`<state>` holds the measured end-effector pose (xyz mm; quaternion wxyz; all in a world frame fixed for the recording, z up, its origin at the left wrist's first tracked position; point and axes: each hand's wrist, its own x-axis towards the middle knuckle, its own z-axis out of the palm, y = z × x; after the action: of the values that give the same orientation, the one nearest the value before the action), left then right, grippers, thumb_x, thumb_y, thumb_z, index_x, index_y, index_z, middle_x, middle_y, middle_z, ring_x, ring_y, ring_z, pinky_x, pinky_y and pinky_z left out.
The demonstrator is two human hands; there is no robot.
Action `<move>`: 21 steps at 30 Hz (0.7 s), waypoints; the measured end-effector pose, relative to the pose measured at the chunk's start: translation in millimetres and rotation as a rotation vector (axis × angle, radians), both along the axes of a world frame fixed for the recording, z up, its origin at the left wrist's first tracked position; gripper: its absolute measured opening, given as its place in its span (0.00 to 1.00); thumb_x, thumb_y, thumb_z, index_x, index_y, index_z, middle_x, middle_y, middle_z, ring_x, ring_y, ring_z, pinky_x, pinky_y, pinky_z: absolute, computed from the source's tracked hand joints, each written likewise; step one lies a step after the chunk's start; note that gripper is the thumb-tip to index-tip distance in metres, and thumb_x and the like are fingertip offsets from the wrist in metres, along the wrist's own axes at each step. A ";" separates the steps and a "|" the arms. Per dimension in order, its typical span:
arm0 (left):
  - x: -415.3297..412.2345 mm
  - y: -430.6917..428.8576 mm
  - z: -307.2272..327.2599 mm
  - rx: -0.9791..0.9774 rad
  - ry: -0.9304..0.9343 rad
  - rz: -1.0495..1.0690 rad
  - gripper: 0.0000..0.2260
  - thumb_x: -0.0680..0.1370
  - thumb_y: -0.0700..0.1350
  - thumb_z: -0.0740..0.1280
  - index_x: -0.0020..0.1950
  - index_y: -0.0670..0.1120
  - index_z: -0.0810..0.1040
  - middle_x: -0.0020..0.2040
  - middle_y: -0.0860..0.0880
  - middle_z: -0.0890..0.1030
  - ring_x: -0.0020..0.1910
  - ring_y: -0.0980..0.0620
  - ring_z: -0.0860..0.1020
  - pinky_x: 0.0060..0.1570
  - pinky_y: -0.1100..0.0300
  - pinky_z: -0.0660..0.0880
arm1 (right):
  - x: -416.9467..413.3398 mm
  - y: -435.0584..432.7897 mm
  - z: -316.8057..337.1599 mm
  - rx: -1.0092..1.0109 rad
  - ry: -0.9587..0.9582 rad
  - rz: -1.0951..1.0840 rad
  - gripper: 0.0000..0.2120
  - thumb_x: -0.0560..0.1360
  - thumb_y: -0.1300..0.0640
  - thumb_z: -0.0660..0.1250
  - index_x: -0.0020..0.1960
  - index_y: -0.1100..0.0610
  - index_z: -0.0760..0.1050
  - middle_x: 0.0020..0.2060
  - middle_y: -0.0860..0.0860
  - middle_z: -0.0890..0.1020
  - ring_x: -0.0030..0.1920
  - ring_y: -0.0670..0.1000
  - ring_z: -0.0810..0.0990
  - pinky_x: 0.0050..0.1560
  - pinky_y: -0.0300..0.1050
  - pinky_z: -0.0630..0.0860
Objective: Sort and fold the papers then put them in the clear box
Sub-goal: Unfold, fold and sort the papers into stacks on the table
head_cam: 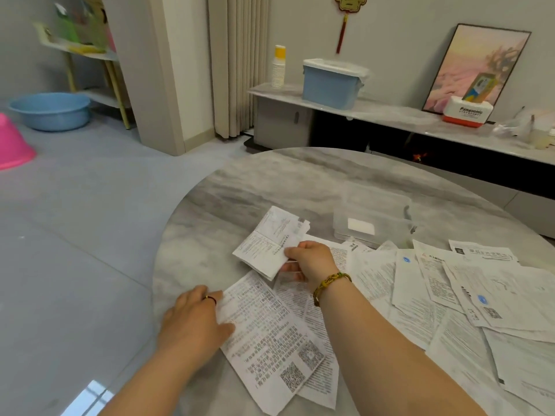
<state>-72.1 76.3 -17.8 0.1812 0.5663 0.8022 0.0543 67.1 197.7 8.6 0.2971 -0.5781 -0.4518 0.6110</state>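
Observation:
Several printed papers (pixel 450 298) lie spread over the right half of the round marble table (pixel 240 187). My right hand (pixel 309 259) pinches a small folded leaflet (pixel 267 244) and holds it just above the table. My left hand (pixel 195 319) rests on the left edge of a long sheet with QR codes (pixel 270 334), its thumb lying on the paper. The clear box (pixel 372 220) stands open behind the papers, with a white piece inside it.
The table's curved edge runs close to my left hand, with grey floor beyond. Farther back, a low cabinet carries a blue lidded bin (pixel 330 85), stacked cups (pixel 277 70) and a framed picture (pixel 474 70). On the floor at far left are a blue basin (pixel 51 111) and a pink basin (pixel 12 145).

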 end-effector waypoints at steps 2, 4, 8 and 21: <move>-5.0 2.1 -0.5 0.011 -0.005 -0.007 0.30 0.77 0.56 0.61 0.75 0.52 0.54 0.75 0.52 0.54 0.74 0.52 0.53 0.71 0.59 0.55 | -17.1 8.9 -3.5 0.010 -0.015 0.013 0.13 0.74 0.67 0.62 0.33 0.57 0.67 0.26 0.51 0.79 0.16 0.41 0.73 0.16 0.30 0.63; -9.9 4.3 -1.6 0.025 -0.013 -0.014 0.31 0.75 0.57 0.63 0.75 0.52 0.54 0.74 0.53 0.54 0.73 0.52 0.53 0.70 0.60 0.55 | -31.0 15.3 -8.6 0.029 -0.029 0.007 0.13 0.74 0.67 0.63 0.33 0.57 0.67 0.22 0.49 0.78 0.15 0.41 0.72 0.15 0.30 0.62; -16.0 9.5 -3.6 0.041 -0.029 -0.021 0.34 0.73 0.58 0.66 0.74 0.53 0.56 0.70 0.54 0.60 0.71 0.53 0.58 0.68 0.61 0.59 | -47.2 24.2 -21.8 0.085 -0.126 -0.001 0.12 0.73 0.66 0.64 0.32 0.56 0.69 0.29 0.52 0.76 0.20 0.43 0.74 0.20 0.34 0.66; -22.0 20.0 -7.0 0.011 -0.064 -0.024 0.20 0.70 0.57 0.68 0.57 0.57 0.65 0.55 0.55 0.69 0.62 0.53 0.65 0.58 0.62 0.63 | -53.4 24.8 -27.7 0.398 -0.947 0.227 0.14 0.76 0.48 0.61 0.53 0.58 0.74 0.50 0.54 0.80 0.48 0.55 0.79 0.36 0.39 0.65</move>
<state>-94.1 96.3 -24.9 0.2043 0.5748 0.7889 0.0743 13.7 222.4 -19.1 0.0966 -0.6707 -0.7037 0.2135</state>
